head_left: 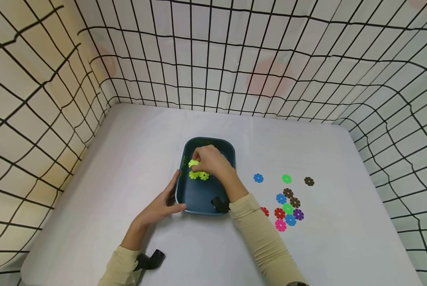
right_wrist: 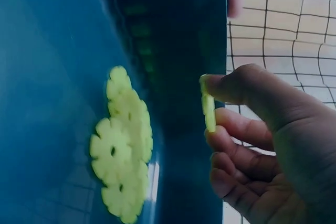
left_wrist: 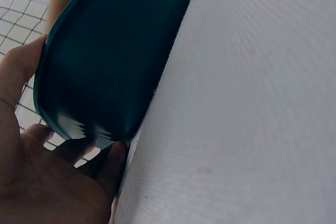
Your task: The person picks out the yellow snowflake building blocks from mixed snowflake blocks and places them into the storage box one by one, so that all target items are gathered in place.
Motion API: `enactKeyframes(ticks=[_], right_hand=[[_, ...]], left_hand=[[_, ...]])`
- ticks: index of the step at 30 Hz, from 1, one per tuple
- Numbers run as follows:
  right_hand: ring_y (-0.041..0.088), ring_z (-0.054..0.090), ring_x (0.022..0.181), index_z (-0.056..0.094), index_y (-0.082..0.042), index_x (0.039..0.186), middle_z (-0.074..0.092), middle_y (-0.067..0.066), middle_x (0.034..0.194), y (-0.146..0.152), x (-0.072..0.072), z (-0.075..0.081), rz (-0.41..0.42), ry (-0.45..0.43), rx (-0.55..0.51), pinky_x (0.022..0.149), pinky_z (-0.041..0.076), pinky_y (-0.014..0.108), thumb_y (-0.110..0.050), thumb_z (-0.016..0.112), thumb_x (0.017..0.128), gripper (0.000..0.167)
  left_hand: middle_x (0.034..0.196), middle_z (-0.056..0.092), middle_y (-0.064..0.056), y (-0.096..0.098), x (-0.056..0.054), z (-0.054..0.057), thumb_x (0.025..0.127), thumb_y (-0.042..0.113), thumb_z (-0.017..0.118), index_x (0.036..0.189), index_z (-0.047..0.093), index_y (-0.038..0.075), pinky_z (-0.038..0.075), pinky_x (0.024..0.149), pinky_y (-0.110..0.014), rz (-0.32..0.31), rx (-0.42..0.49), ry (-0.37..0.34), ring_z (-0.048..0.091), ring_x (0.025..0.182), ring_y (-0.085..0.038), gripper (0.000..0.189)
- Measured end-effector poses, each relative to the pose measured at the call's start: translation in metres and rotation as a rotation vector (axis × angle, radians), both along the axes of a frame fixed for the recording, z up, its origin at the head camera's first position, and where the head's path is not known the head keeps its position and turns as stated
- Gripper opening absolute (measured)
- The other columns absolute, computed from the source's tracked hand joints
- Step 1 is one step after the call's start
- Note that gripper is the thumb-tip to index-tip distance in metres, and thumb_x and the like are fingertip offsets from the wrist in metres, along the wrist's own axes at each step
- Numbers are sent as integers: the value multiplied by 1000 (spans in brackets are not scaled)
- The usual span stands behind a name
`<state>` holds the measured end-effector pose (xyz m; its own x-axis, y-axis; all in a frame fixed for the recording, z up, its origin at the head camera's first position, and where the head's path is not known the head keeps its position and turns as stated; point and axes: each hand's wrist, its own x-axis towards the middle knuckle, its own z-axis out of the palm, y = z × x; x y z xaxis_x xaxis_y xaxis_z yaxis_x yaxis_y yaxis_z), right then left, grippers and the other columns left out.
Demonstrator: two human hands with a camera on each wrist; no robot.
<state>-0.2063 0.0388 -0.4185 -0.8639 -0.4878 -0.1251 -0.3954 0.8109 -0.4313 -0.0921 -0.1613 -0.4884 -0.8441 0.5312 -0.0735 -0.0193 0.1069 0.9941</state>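
A dark teal plastic tray (head_left: 198,198) rests on the white table. My left hand (head_left: 158,206) holds it at the near left corner, thumb by the front rim and fingers along the left wall. Above the tray my right hand (head_left: 210,159) pinches a yellow-green flower-shaped disc (right_wrist: 209,109) between thumb and fingertips, on edge in the right wrist view. Beneath it, several more yellow-green discs (right_wrist: 111,150) lie overlapping on the tray floor. The left wrist view shows the tray's outer wall (left_wrist: 105,51) with my left fingers (left_wrist: 113,163) against it.
To the right of the tray lie loose notched discs: blue (head_left: 258,178), green (head_left: 286,178), brown (head_left: 309,181), purple (head_left: 298,214), pink (head_left: 280,225) and red (head_left: 279,213). My right sleeve (head_left: 260,234) partly covers another red one. Black wire mesh (head_left: 213,59) surrounds the table (head_left: 342,238).
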Motion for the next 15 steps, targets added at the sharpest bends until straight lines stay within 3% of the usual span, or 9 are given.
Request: enactKeyframes(ticks=[7, 15], right_hand=[[13, 55, 71, 71, -9, 103, 64, -1, 84, 0, -2, -10, 15, -25, 18, 63, 45, 24, -27, 75, 81, 29], [11, 60, 75, 72, -9, 107, 69, 1, 93, -3, -3, -14, 32, -80, 50, 67, 51, 25, -28, 77, 82, 32]], left_hand=[[164, -14, 1, 1, 0, 0, 92, 5, 62, 156, -7, 36, 13, 115, -62, -5, 10, -5, -2, 150, -41, 99], [164, -14, 1, 0, 0, -1, 92, 5, 63, 156, -7, 34, 12, 115, -63, 1, 0, -1, -3, 150, -40, 99]])
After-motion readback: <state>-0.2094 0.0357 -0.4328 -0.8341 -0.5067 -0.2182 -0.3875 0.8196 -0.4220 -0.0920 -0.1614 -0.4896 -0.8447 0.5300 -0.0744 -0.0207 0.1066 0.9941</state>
